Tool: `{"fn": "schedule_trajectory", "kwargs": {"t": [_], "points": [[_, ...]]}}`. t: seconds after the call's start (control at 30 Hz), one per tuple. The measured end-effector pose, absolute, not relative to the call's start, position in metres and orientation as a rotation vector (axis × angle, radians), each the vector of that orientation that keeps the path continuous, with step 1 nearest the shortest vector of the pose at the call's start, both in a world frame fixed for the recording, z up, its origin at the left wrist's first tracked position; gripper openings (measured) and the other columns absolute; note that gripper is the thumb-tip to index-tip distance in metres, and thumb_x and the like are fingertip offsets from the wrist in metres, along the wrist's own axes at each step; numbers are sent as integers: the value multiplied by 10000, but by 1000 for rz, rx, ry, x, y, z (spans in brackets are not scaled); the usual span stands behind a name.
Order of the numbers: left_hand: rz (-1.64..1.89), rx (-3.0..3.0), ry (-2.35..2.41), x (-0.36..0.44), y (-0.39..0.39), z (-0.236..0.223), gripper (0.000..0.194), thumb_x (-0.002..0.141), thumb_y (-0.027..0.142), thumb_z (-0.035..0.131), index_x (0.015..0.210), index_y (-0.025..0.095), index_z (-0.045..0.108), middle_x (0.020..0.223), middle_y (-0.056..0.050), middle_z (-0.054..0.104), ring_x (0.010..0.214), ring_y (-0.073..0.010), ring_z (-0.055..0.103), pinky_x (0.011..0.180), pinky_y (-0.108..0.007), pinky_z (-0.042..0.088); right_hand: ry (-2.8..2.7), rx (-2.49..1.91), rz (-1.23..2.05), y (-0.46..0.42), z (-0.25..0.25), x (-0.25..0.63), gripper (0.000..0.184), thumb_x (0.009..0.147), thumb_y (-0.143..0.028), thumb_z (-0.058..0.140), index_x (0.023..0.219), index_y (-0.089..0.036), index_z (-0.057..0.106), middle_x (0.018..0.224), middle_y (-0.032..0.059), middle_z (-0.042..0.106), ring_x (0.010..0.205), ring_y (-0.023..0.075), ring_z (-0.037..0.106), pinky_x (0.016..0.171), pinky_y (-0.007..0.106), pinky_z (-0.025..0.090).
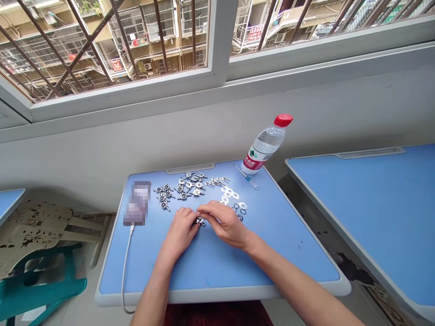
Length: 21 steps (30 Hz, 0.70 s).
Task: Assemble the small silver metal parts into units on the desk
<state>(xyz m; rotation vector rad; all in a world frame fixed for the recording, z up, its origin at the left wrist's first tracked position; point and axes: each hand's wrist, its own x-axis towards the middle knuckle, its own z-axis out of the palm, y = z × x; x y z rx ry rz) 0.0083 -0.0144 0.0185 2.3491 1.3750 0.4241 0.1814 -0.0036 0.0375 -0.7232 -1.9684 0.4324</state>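
Between my two hands, low over the blue desk [238, 267], is a small silvery metal fitting [200, 221]. My left hand [181, 228] is closed around its left side, fingers curled. From the right, my right hand [222, 222] pinches at the top of the same fitting; what its fingertips grip is hidden. Beyond my hands lie several similar metal fittings with stubs [189, 184]. Smaller metal pieces [217, 181] sit to their right. Nearer my right hand are flat white oval plates [233, 194] and several dark rings [243, 211].
A water bottle [263, 149] with a red cap stands at the back right, beside a pen [247, 177]. At the left lies a blurred-out phone [137, 203] with a white cable [126, 262]. Another blue desk [370, 190] is at right, a green stool [44, 280] at left.
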Motion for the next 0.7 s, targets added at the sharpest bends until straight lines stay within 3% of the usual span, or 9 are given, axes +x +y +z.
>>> {"fn": "schedule_trajectory", "kwargs": {"t": [0.43, 0.7], "points": [[414, 2344, 1389, 8, -13, 18, 128, 913, 134, 497, 906, 216, 595, 904, -35, 595, 870, -214, 511, 789, -356, 437, -2030, -708, 426, -3, 32, 180, 204, 977, -137, 403, 1049, -205, 582, 838, 56, 700, 713, 172, 612, 647, 316, 489], [474, 2323, 1365, 7, -14, 17, 138, 893, 102, 530, 933, 217, 596, 1010, -46, 637, 917, -226, 544, 813, -371, 448, -2103, -648, 473, -2, 34, 183, 325, 963, -101, 388, 1240, -200, 528, 973, 89, 697, 821, 187, 622, 701, 337, 514]]}}
